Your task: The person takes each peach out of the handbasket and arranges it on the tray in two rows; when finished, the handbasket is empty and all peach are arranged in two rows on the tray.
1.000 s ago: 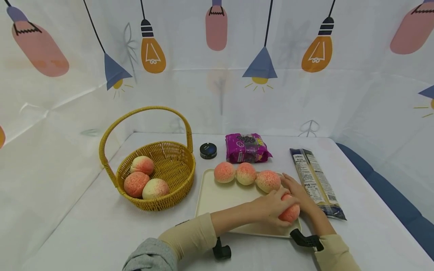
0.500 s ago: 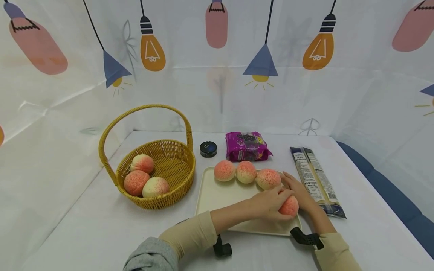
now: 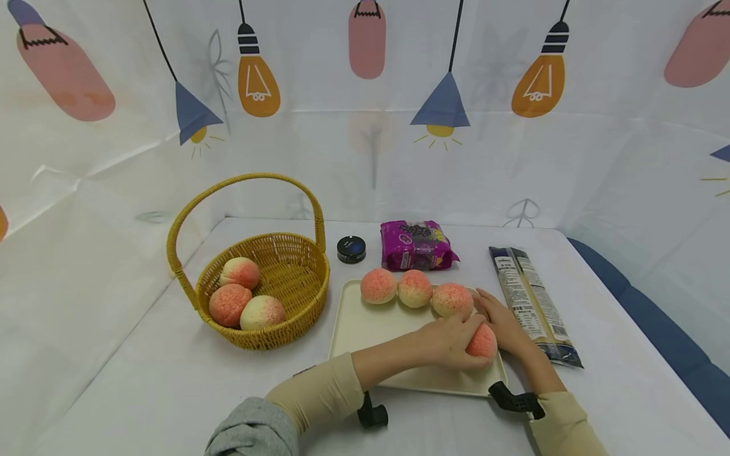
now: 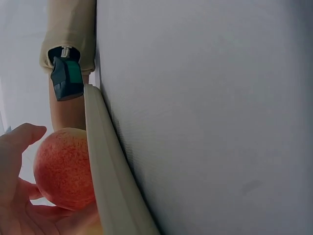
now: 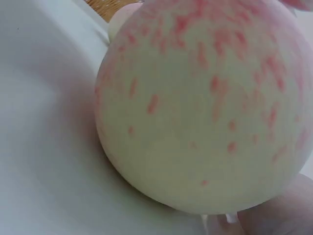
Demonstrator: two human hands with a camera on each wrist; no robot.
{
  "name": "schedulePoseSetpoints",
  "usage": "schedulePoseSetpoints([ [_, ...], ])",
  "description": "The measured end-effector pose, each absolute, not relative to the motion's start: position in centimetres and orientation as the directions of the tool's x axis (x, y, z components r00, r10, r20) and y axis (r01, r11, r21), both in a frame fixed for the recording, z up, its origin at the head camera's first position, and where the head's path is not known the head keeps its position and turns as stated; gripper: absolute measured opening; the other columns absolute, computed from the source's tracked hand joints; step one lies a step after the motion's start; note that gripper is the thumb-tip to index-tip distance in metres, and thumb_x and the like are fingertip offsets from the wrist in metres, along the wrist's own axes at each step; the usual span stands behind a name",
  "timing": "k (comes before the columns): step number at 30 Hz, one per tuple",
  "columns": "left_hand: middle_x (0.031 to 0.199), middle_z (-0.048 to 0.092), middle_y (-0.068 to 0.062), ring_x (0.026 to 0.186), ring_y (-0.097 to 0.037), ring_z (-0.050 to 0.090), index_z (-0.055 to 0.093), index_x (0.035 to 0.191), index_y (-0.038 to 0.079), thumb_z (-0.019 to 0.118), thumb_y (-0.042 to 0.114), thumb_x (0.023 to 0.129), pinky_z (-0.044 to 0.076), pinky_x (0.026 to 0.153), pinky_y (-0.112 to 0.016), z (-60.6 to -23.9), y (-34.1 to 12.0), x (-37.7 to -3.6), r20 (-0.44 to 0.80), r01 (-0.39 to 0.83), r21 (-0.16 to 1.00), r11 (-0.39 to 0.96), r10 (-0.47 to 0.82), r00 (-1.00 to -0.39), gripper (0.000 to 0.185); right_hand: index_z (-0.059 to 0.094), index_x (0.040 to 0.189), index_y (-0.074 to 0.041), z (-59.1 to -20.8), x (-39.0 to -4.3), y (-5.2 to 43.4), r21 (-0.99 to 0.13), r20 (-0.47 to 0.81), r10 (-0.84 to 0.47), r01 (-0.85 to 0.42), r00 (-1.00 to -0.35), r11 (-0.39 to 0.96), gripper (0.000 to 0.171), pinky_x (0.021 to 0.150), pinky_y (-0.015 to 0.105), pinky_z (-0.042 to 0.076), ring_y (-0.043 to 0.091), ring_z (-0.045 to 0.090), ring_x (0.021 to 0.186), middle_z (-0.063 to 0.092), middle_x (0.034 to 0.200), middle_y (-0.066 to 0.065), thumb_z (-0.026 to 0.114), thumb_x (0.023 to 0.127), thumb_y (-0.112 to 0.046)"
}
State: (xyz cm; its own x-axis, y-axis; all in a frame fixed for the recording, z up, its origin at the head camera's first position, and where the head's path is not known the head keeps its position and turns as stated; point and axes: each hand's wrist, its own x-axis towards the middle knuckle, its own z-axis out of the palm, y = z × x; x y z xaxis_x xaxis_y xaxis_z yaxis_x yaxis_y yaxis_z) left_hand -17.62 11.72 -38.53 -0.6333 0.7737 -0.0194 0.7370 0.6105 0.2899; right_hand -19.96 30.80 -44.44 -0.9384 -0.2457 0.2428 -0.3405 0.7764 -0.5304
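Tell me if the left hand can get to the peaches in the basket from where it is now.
Probably yes: the left hand holds a peach on the tray, and the basket sits open-topped to its left, nothing between.

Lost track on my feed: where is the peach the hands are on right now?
In the head view, the peach sits at the near right corner of the cream tray, cupped between the left hand and right hand, just in front of the row of three peaches.

Basket (image 3: 296,297) left of tray (image 3: 365,329); tin (image 3: 350,249), pouch (image 3: 416,245) behind tray.
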Motion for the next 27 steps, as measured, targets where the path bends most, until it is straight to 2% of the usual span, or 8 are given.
schedulePoseSetpoints([
  [5,0.120,0.046,0.002,0.093,-0.009,0.053,0.042,0.126,0.026,0.055,0.057,0.082,0.045,0.062,-0.023,-38.1,11.4,-17.7,0.011,0.751,0.279,0.598,0.780,-0.625,0.056,0.042,0.131,0.006,-44.3,-20.0,30.7,-0.529,0.227,-0.243,-0.328,-0.943,0.782,0.044,0.097,0.060,0.025,0.049,0.033,0.122,0.033,0.136,0.030,0.047,0.092,-0.012],
  [13,0.122,0.048,0.002,0.091,-0.006,0.055,0.042,0.126,0.026,0.057,0.059,0.079,0.046,0.063,-0.021,-37.8,10.9,-17.8,-0.018,0.734,0.314,0.603,0.776,-0.630,0.060,0.041,0.133,0.005,-44.1,-20.0,30.6,-0.543,0.192,-0.243,-0.310,-0.951,0.780,0.046,0.098,0.061,0.022,0.049,0.029,0.124,0.030,0.139,0.030,0.047,0.094,-0.018],
  [18,0.121,0.050,0.001,0.094,-0.005,0.054,0.041,0.128,0.022,0.057,0.057,0.081,0.046,0.071,-0.021,-36.9,10.3,-17.9,-0.052,0.715,0.335,0.614,0.770,-0.636,0.062,0.040,0.133,0.006,-44.1,-20.0,30.8,-0.536,0.203,-0.256,-0.326,-0.945,0.779,0.046,0.098,0.061,0.023,0.049,0.030,0.124,0.031,0.138,0.030,0.047,0.095,-0.021],
  [27,0.123,0.054,0.003,0.110,-0.012,0.051,0.043,0.133,0.019,0.050,0.050,0.089,0.045,0.086,-0.030,-34.7,8.0,-18.6,-0.020,0.718,0.313,0.622,0.760,-0.650,0.054,0.040,0.131,0.008,-44.0,-19.7,31.1,-0.537,0.217,-0.278,-0.352,-0.936,0.766,0.043,0.096,0.062,0.024,0.050,0.030,0.122,0.031,0.136,0.032,0.047,0.092,-0.007],
])
